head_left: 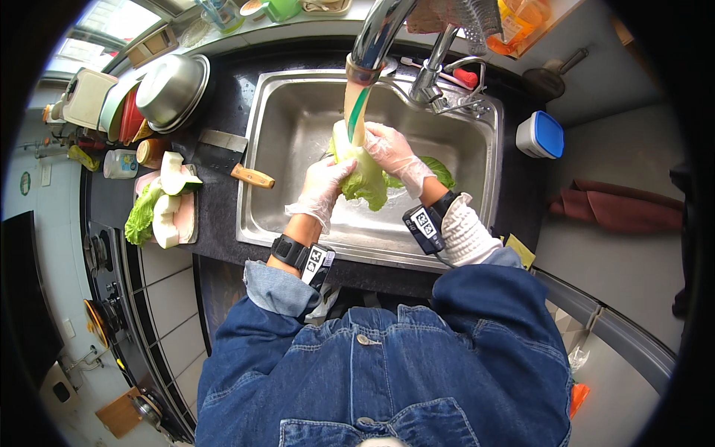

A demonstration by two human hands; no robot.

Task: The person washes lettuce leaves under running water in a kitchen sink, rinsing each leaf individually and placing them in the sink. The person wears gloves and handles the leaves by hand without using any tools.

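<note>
Both my hands wear thin clear gloves and are over the steel sink (255,141). My left hand (324,185) is closed on the left edge of a pale green lettuce leaf (365,179). The fingers of my right hand (393,151) pinch the same leaf near its top. A pale hose with a green stripe (355,108) hangs from the chrome faucet (376,37) and reaches down to the leaf. I cannot make out whether water runs from it. More green leaf (438,171) lies in the sink, partly behind my right hand.
Left of the sink, a cleaver (232,158) with a wooden handle lies by the rim. Beyond it are a board (195,216) with cut white vegetable pieces and lettuce, jars, and steel bowls (175,89). A blue-lidded container (540,135) stands to the right.
</note>
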